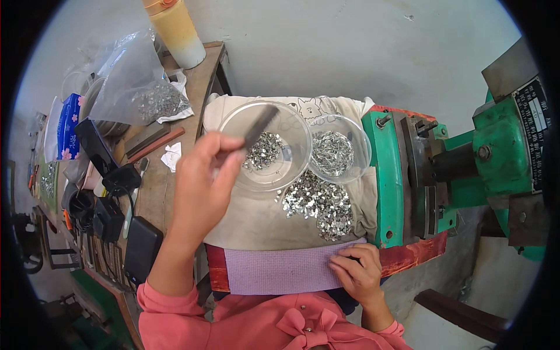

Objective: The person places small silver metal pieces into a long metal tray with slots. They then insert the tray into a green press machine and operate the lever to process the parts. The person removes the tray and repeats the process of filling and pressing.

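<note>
Beige cloth point(251, 221) carries loose metal pieces point(319, 204). Left hand point(204, 175) pinches a dark comb point(261, 125) over the near bowl point(265, 146), apparently mid-scoop; right hand point(359, 271), fingers flat, steadies the purple mat point(280, 271).

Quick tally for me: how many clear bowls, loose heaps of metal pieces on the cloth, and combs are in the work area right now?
Clear bowls: 2, a large bowl and a small bowl, both holding small metal pieces.
Loose heaps on the cloth: 1, the heap.
Combs: 1, the dark comb held in the left hand.
Total: 4.
</note>
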`<state>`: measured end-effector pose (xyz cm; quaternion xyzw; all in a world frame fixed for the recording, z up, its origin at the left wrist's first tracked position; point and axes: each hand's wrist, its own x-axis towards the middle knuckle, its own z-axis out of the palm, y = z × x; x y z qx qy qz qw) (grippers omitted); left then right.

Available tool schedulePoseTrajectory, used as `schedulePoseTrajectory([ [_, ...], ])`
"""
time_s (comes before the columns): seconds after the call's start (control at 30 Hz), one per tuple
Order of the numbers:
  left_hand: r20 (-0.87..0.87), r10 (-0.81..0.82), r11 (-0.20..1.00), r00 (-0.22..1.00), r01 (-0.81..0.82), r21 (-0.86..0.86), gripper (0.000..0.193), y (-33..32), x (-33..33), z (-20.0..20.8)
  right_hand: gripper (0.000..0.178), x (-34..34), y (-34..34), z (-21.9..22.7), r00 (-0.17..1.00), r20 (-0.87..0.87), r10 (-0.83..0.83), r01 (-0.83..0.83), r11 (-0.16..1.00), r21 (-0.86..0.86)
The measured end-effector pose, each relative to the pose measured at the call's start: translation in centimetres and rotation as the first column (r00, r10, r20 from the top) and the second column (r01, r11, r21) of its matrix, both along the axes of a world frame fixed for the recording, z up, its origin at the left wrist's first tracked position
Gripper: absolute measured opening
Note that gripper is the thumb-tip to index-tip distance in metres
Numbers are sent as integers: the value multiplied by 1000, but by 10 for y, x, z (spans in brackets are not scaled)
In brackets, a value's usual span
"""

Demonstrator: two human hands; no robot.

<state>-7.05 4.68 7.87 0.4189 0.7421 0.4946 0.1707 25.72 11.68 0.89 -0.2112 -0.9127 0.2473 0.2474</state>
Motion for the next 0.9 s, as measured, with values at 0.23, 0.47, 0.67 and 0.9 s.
schedulePoseTrajectory([
  [0.23,913,-211,883,350,468,25,16,-56,55,-36,40,-31,-9,9,964,-252,-89,83,996,-34],
  [0.47,974,-62,771,220,630,-93,19,-54,75,-70,36,-35,5,4,974,27,225,-226,972,55],
  [0.67,777,-192,752,599,599,-276,18,-62,78,-58,34,-46,8,8,954,124,273,-280,959,41],
  [0.9,-38,-422,820,906,364,-441,26,-63,72,-42,37,-47,16,19,936,206,287,-272,957,-96],
])
